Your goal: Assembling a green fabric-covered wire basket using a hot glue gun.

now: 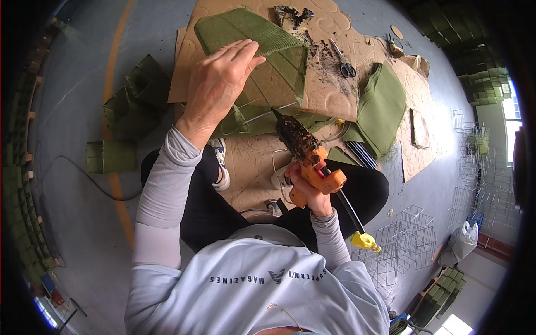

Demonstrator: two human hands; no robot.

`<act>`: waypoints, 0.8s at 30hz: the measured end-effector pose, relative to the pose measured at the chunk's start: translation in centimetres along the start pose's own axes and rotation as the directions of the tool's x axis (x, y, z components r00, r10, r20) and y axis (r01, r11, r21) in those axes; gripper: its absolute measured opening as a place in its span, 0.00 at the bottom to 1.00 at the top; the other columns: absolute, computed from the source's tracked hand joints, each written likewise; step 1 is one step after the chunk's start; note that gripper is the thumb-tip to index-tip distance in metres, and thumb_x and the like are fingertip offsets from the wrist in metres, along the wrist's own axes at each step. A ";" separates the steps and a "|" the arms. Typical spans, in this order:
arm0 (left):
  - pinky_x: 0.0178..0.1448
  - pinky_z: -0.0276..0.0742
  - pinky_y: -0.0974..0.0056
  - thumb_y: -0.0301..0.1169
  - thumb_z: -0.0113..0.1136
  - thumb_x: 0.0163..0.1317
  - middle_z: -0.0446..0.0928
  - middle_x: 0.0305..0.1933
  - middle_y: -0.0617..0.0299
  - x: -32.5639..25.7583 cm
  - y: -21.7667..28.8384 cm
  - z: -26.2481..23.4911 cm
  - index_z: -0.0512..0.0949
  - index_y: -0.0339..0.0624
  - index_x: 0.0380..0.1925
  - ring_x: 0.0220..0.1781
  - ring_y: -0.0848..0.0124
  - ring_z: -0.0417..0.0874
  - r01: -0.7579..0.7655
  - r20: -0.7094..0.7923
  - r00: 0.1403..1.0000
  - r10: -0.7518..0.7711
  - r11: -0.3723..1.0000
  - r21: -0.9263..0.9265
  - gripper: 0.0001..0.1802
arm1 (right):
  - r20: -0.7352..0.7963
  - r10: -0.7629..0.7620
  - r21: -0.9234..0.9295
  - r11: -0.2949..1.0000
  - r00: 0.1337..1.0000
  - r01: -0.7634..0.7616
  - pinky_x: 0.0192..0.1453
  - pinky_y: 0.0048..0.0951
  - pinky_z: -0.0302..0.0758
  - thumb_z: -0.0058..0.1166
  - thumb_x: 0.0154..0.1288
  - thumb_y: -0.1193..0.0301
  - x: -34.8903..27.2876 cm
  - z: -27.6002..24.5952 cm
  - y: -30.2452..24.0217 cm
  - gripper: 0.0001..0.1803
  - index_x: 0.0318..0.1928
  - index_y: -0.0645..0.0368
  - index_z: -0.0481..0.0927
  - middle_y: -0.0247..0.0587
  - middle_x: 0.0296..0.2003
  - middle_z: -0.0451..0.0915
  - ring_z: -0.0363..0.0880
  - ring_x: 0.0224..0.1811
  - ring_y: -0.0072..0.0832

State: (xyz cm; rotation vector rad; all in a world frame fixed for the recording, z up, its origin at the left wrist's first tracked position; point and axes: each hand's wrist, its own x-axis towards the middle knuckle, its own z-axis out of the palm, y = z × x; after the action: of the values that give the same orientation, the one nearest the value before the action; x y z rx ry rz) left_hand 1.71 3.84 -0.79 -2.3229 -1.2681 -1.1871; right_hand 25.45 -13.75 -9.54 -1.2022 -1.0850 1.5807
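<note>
My right hand (310, 191) is wrapped round the handle of an orange hot glue gun (322, 174). Its barrel is crusted with dark residue, and its nozzle points up and left at the near edge of a green mesh fabric piece (279, 67). From the gun's back sticks a long dark rod with a yellow piece (364, 240) at its end. My left hand (226, 70) lies over the left part of the mesh, fingers stretched out and close together. Whether its palm presses on the fabric is hidden. A thin light rod (271, 111) runs along the fabric's near edge.
Cardboard (329, 92) covers the work surface, smeared with dark residue. Black-handled scissors (346, 68) and folded green fabric (382, 109) lie to the right. Green fabric boxes (131, 103) sit on the floor at left, wire frames (405, 237) at lower right. A cable (92, 181) crosses the floor.
</note>
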 end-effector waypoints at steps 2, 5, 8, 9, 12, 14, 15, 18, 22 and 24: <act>0.47 0.85 0.61 0.31 0.66 0.60 0.85 0.44 0.54 0.1 0.2 -0.2 0.81 0.38 0.42 0.48 0.60 0.86 0.022 0.015 1.000 -0.021 1.000 -0.007 0.12 | -0.012 -0.017 0.032 0.999 1.000 0.018 0.50 0.27 0.68 0.54 0.61 0.78 -0.2 0.2 -0.1 0.10 0.44 0.59 0.74 0.37 0.39 0.76 0.73 0.45 0.25; 0.48 0.85 0.61 0.28 0.67 0.58 0.85 0.46 0.54 0.1 0.3 -0.2 0.82 0.38 0.44 0.48 0.61 0.86 0.040 0.024 0.999 -0.040 0.999 -0.004 0.13 | -0.019 0.000 0.037 0.999 1.000 0.001 0.51 0.27 0.69 0.54 0.60 0.79 -0.2 0.2 -0.1 0.10 0.43 0.59 0.74 0.37 0.39 0.76 0.74 0.44 0.25; 0.47 0.85 0.62 0.31 0.66 0.60 0.85 0.44 0.54 0.0 -0.1 0.0 0.81 0.38 0.42 0.47 0.60 0.87 0.017 0.003 1.000 -0.017 1.000 0.007 0.12 | 0.028 -0.042 -0.025 0.999 0.999 0.043 0.50 0.28 0.69 0.55 0.59 0.79 -0.2 0.4 -0.1 0.11 0.43 0.60 0.74 0.37 0.38 0.77 0.74 0.43 0.25; 0.46 0.85 0.62 0.34 0.64 0.62 0.85 0.42 0.53 -0.1 -0.2 0.1 0.80 0.37 0.40 0.46 0.60 0.87 -0.005 -0.016 1.000 0.005 1.000 0.010 0.12 | -0.008 -0.034 0.001 0.999 0.999 0.034 0.50 0.28 0.70 0.54 0.59 0.80 -0.2 0.6 -0.1 0.10 0.43 0.60 0.74 0.38 0.38 0.77 0.75 0.42 0.25; 0.45 0.85 0.62 0.34 0.64 0.62 0.85 0.42 0.54 0.0 -0.3 0.2 0.80 0.37 0.41 0.46 0.60 0.87 -0.012 -0.018 1.000 0.012 1.000 0.002 0.12 | -0.038 -0.030 0.029 0.999 0.999 0.031 0.49 0.28 0.71 0.54 0.59 0.80 -0.2 0.1 0.8 0.10 0.43 0.61 0.75 0.38 0.37 0.78 0.76 0.41 0.26; 0.45 0.85 0.62 0.34 0.64 0.62 0.85 0.42 0.54 0.1 -0.3 0.0 0.80 0.37 0.41 0.46 0.60 0.87 -0.015 -0.018 1.000 0.015 1.000 0.007 0.12 | -0.018 -0.034 0.032 0.999 0.999 0.034 0.49 0.28 0.72 0.54 0.59 0.81 -0.1 0.0 0.6 0.10 0.43 0.61 0.75 0.38 0.37 0.79 0.76 0.41 0.26; 0.45 0.85 0.61 0.34 0.64 0.62 0.85 0.42 0.54 0.1 -0.3 0.0 0.80 0.37 0.40 0.46 0.60 0.87 -0.019 -0.021 1.000 0.019 1.000 0.009 0.12 | 0.001 -0.024 -0.002 1.000 1.000 0.024 0.49 0.29 0.72 0.55 0.60 0.80 -0.2 0.0 0.3 0.10 0.42 0.60 0.75 0.38 0.37 0.78 0.76 0.42 0.26; 0.44 0.85 0.61 0.34 0.64 0.62 0.85 0.41 0.54 0.0 -0.4 0.0 0.80 0.37 0.40 0.45 0.60 0.87 -0.021 -0.027 0.999 0.021 1.000 0.012 0.12 | -0.012 -0.051 -0.026 0.998 0.999 0.050 0.47 0.26 0.73 0.57 0.60 0.78 -0.2 0.5 -0.3 0.07 0.40 0.60 0.77 0.34 0.36 0.78 0.76 0.40 0.22; 0.47 0.85 0.62 0.28 0.67 0.58 0.85 0.45 0.54 0.1 0.0 -0.2 0.82 0.38 0.43 0.47 0.60 0.87 0.035 0.012 0.999 -0.035 0.999 -0.002 0.13 | -0.077 -0.061 -0.005 0.998 0.995 0.061 0.44 0.23 0.73 0.60 0.60 0.76 0.2 0.2 -0.4 0.05 0.38 0.59 0.78 0.29 0.33 0.78 0.76 0.36 0.18; 0.44 0.85 0.61 0.34 0.65 0.62 0.84 0.42 0.55 0.0 -0.3 0.1 0.80 0.38 0.41 0.45 0.60 0.87 -0.026 -0.025 0.999 0.026 1.000 0.005 0.12 | -0.066 -0.049 0.011 0.999 0.997 0.050 0.44 0.22 0.73 0.60 0.60 0.76 0.5 0.2 -0.4 0.06 0.38 0.59 0.78 0.29 0.33 0.78 0.76 0.37 0.18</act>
State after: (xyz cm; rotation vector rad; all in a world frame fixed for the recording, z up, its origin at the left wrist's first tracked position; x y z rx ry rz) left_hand 1.57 4.04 -0.95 -2.3067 -1.2273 -1.2000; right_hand 25.26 -13.22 -9.22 -1.2013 -1.0529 1.4983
